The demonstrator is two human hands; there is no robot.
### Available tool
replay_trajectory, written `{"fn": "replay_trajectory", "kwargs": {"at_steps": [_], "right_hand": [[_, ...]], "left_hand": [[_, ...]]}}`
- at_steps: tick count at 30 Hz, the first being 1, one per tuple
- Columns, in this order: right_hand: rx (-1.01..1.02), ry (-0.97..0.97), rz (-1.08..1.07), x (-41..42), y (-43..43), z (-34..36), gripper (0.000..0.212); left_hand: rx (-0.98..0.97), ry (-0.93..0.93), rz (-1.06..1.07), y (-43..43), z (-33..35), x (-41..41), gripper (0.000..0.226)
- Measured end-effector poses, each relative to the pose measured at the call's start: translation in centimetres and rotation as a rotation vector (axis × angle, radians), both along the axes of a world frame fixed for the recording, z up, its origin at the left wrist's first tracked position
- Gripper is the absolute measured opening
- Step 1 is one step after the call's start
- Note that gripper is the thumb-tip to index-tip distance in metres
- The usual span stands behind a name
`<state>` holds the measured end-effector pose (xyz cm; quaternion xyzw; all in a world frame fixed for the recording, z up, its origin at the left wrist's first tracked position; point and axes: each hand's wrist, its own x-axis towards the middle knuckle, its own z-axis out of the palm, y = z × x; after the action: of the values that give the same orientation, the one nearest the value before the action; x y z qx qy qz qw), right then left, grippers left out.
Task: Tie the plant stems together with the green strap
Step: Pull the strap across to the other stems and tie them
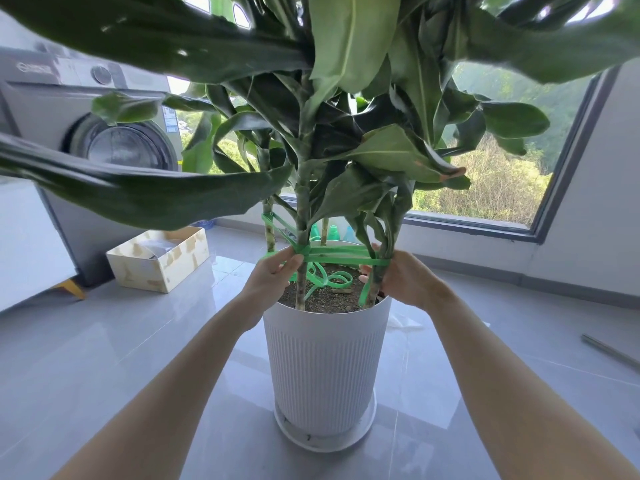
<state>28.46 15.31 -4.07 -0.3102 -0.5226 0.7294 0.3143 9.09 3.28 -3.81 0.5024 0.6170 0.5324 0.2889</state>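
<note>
down from the head view, the left hand (273,271) pinches the green strap (339,256) where it wraps the middle one of the plant stems (302,216), just above the white pot (325,358). the right hand (403,278) curls its fingers round the right stem and the strap there, while loose loops lie on the soil (329,299).

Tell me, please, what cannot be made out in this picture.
Head view:
- Right hand: curled round the right stem, palm away; whether it also pinches the strap is hidden.
- Strap's far side: hidden by leaves.
- Washer label: blurred.
</note>
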Motion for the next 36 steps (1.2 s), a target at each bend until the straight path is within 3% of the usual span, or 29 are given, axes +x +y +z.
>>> {"fn": "replay_trajectory", "kwargs": {"at_steps": [7, 18, 28, 36], "right_hand": [[0.427, -0.258, -0.336, 0.4, 0.3, 0.3, 0.013], [0.616, -0.363, -0.652, -0.9, 0.4, -0.2, 0.023], [0.465, -0.267, -0.769, -2.2, 1.8, -0.4, 0.018], [0.300, -0.171, -0.733, -3.0, 3.0, -0.6, 0.005]], "left_hand": [[-0.007, -0.001, -0.003, 0.0, 0.0, 0.0, 0.030], [0.002, -0.002, 0.012, -0.4, 0.3, 0.4, 0.026], [0.037, -0.035, 0.008, -0.4, 0.4, 0.6, 0.026], [0.030, -0.030, -0.006, -0.2, 0.2, 0.3, 0.024]]}}
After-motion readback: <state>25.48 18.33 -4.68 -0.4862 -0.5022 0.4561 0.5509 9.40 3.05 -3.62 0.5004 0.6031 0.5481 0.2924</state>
